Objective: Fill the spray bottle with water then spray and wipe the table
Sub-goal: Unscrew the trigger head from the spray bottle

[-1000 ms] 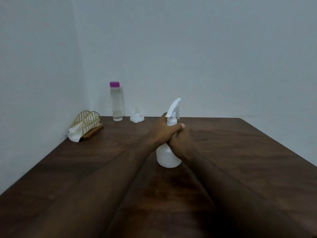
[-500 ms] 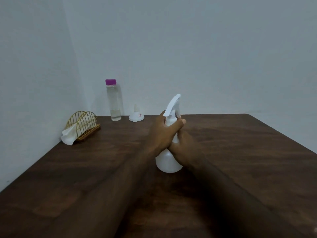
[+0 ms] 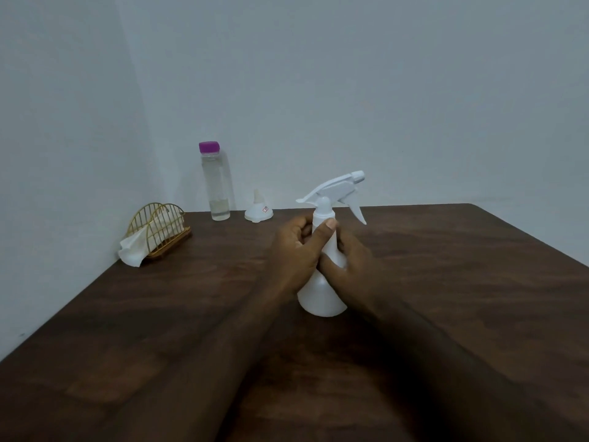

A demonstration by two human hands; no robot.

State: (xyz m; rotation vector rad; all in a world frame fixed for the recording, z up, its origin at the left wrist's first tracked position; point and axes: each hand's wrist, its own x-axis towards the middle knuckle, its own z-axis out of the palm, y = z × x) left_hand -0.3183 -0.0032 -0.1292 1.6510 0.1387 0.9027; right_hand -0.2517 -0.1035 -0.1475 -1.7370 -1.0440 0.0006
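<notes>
A white spray bottle (image 3: 322, 296) stands upright on the dark wooden table (image 3: 446, 282), its trigger head (image 3: 339, 186) turned so the nozzle points right. My left hand (image 3: 294, 255) grips the bottle's neck, thumb laid across the collar. My right hand (image 3: 349, 261) wraps round the upper body of the bottle from the right. A clear water bottle (image 3: 216, 183) with a purple cap stands at the back by the wall, with little water showing at its bottom. A white cloth (image 3: 135, 250) hangs from a gold wire holder (image 3: 159, 228) at the back left.
A small white funnel (image 3: 258, 212) sits upside down beside the water bottle. Walls close in the table at the back and on the left. The table's right corner (image 3: 471, 207) lies at the far right.
The spray head has turned, so its nozzle now points right instead of away. Both hands stay on the bottle; my left thumb has shifted across the collar.
</notes>
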